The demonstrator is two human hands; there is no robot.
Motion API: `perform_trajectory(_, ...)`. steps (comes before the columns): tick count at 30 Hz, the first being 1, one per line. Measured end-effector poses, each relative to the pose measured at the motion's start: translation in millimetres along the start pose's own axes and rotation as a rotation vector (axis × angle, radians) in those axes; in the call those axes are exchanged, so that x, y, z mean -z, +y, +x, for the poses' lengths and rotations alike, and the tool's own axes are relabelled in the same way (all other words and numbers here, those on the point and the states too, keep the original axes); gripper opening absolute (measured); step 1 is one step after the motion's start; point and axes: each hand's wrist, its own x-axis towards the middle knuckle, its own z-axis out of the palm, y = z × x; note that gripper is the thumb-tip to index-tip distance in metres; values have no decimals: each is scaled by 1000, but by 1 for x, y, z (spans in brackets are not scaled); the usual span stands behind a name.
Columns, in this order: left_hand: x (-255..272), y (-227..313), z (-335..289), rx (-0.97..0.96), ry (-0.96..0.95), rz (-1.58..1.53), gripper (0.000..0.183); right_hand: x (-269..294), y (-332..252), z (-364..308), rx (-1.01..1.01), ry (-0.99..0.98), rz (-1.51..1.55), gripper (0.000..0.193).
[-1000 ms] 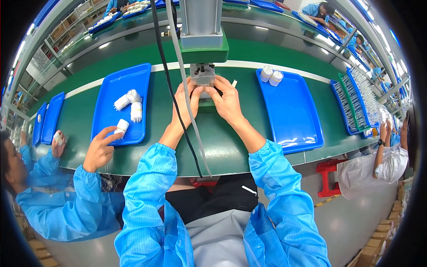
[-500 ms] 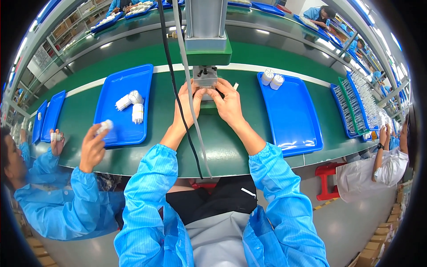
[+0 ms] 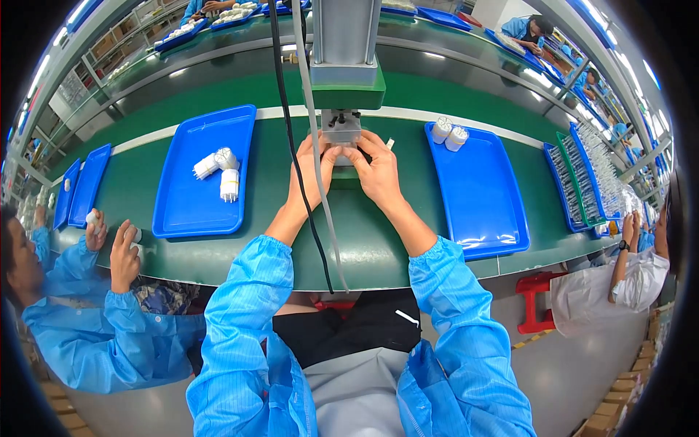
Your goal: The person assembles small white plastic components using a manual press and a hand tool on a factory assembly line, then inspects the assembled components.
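Beneath the metal block (image 3: 341,130) of a bench press, my left hand (image 3: 313,175) and my right hand (image 3: 378,173) meet, thumbs close together and fingers curled. Both look closed around something at the press's lower fixture, but the fingers and the block hide what it is. The press's grey column (image 3: 344,36) and green plate (image 3: 346,96) stand just above my hands. A black cable (image 3: 288,124) and a grey hose (image 3: 314,138) hang in front of my left hand and forearm.
The left blue tray (image 3: 171,215) holds several white cylindrical parts (image 3: 229,186) with pins. Two similar parts (image 3: 456,138) lie in the far-left corner of the right blue tray (image 3: 484,197). A co-worker's hands (image 3: 125,262) hold white parts at left. Racks of clear parts (image 3: 582,178) stand far right.
The co-worker's nearer hand has drawn back left from beside the left tray, carrying a white part. My hands stay at the press; the whole view has shifted slightly.
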Motion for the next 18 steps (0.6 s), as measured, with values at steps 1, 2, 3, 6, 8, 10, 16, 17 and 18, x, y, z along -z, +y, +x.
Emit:
perform_trajectory(1, 0, 2, 0, -2, -2, -3, 32, 1, 1, 0, -2, -10, 9, 30)
perform_trajectory(2, 0, 4, 1, 30, -22, -49, 32, 3, 1, 0, -4, -19, 17, 30)
perform_trajectory(3, 1, 5, 2, 62, -38, -90, 33, 2, 0, 0, -2, -18, 18, 30)
perform_trajectory(6, -3, 4, 0, -39, 48, -53, 33, 1, 0, -1, -44, 20, 36, 31)
perform_trajectory(8, -2, 1, 1, -30, 23, -37, 33, 1, 3, -1, -12, 17, -25, 32)
perform_trajectory(10, 0, -2, -1, -17, -7, -18, 35, 2, 0, 0, -8, 1, 1, 32)
perform_trajectory(16, -1, 1, 0, -16, 23, -18, 31, 2, -3, -1, -18, 8, 27, 29)
perform_trajectory(17, 0, 1, 1, -16, 26, -15, 31, 2, -4, 0, -24, -7, 28, 28)
perform_trajectory(18, 2, 4, 1, 4, 2, -48, 30, 3, -3, 0, -23, -9, 29, 28)
